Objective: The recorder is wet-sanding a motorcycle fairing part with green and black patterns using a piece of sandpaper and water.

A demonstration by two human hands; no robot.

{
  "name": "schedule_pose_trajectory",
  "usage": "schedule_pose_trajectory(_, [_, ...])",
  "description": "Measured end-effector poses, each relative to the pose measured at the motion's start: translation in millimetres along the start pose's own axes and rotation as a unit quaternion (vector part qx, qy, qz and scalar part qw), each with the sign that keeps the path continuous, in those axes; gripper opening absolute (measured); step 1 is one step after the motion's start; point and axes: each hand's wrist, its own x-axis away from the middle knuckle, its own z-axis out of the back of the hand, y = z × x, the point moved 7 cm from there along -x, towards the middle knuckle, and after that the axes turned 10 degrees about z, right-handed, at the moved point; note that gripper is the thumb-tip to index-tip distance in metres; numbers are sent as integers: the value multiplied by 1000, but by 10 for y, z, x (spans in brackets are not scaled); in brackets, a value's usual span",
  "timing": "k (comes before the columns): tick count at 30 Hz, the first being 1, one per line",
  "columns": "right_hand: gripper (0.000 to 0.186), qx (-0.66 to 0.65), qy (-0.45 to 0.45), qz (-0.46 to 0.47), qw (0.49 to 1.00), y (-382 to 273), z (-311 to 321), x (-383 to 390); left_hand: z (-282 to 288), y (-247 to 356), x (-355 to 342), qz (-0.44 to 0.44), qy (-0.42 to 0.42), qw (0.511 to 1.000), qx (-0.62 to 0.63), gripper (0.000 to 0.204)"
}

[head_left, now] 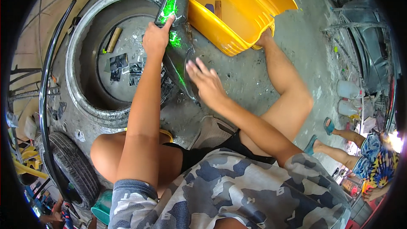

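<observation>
A long black glossy panel point(179, 55) with bright green markings, like a motorcycle body panel, slants down from the top edge over the floor. My left hand point(156, 39) grips its left edge, index finger laid along its face. My right hand point(206, 80), slightly blurred, is beside the panel's lower part with its fingers apart and nothing in them; whether it touches the panel I cannot tell. Left of the panel lies a big tire ring point(77, 65). On the floor within it are a brown cylinder point(113, 40) and dark patterned pieces point(118, 67).
A yellow plastic tub point(227, 44) with a broken rim stands at the upper right, beside my leg. Along the left are a long black curved bar point(45, 85), another tire point(70, 167) and a green basin point(101, 207). Clear jugs point(348, 90) and another person's legs point(339, 154) are at right.
</observation>
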Motion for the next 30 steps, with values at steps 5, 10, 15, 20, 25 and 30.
schedule_pose_trajectory(5, [71,-8,18,-23,1000,-101,-82,180,48,-41,13,12,8,1000,-20,94])
schedule_pose_trajectory(10, [72,46,56,15,997,190,56,-152,54,77,54,15,-12,1000,-9,96])
schedule_pose_trajectory(15, [79,-88,46,41,994,-176,-23,217,75,-37,12,13,21,999,-22,94])
schedule_pose_trajectory(20, [83,60,24,33,997,214,3,-96,-8,109,42,-6,9,1000,-9,94])
schedule_pose_trajectory(25, [74,-35,-3,66,997,-60,-11,148,44,5,-5,13,9,1000,-27,94])
schedule_pose_trajectory(30, [79,50,-41,25,998,-25,128,-101,50,35,46,4,12,1000,-18,94])
